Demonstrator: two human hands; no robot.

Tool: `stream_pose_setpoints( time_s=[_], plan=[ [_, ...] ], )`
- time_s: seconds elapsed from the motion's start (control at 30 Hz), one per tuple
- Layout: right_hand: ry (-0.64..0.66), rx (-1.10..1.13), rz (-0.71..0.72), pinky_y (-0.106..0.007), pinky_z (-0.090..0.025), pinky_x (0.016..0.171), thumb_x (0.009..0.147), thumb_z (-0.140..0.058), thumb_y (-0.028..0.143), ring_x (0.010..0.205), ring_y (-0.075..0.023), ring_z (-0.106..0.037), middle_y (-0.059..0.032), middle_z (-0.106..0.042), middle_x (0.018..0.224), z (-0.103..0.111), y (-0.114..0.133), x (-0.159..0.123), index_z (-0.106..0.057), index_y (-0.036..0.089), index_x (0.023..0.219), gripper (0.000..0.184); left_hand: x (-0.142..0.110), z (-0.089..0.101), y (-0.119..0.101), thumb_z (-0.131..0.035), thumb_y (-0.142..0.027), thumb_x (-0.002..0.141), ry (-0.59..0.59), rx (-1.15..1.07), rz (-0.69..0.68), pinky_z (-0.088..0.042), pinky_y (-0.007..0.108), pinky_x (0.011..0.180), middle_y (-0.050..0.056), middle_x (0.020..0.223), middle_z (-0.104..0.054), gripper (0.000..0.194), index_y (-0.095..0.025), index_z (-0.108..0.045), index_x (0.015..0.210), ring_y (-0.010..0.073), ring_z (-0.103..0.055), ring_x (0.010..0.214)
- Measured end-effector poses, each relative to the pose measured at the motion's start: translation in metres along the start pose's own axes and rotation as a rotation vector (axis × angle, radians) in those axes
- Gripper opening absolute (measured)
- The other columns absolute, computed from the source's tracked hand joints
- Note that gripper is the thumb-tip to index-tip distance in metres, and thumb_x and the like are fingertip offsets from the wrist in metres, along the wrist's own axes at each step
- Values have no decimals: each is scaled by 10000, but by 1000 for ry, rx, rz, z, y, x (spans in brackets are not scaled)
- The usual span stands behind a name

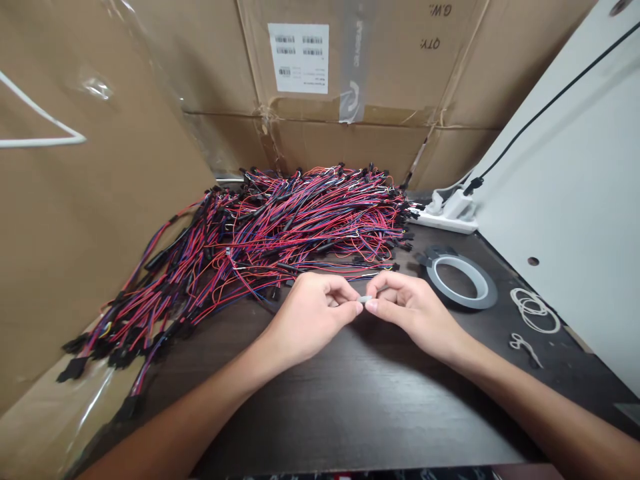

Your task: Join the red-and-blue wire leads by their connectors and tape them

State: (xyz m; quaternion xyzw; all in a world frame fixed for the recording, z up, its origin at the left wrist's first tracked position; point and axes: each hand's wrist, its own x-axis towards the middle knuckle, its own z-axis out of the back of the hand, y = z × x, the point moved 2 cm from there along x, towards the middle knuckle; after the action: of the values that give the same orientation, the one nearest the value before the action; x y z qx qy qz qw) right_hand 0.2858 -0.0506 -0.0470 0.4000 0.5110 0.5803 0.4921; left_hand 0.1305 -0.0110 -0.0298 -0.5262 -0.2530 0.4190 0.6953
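My left hand (317, 308) and my right hand (407, 305) meet above the middle of the dark table. Between their thumbs and forefingers they pinch a small whitish-grey piece (365, 299), one end in each hand. Too little of it shows to tell its kind. Just behind the hands lies a large heap of red, blue and black wire harnesses (310, 220) with black connectors. A roll of dark tape (487, 283) with a pale core lies flat to the right of my right hand.
Cardboard boxes (390, 143) wall off the back and left. A white power strip (445, 219) with plugs and a black cord sits at the back right, beside a white panel (575, 200). Pale rubber bands (535, 311) lie near the right edge of the table (350, 413).
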Motion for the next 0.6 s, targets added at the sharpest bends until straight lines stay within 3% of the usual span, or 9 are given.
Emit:
stream_pose_setpoints(
  time_s=[0.37,0.6],
  plan=[
    [-3,-102,70,-216,-242,482,849,-557,307,499,-80,-331,63,-403,560,1,4,-3,-513,177,787,150,-1,0,0,-608,-153,686,6,-19,-50,-407,210,523,9,603,-628,66,-125,-662,661,97,-511,540],
    [-42,-269,194,-234,-370,568,828,-566,231,613,-121,-480,2,-565,676,5,6,-4,-593,179,755,93,3,2,0,-628,-138,648,65,-121,21,-358,196,505,-29,560,-547,25,-120,-633,664,75,-457,515]
  ],
)
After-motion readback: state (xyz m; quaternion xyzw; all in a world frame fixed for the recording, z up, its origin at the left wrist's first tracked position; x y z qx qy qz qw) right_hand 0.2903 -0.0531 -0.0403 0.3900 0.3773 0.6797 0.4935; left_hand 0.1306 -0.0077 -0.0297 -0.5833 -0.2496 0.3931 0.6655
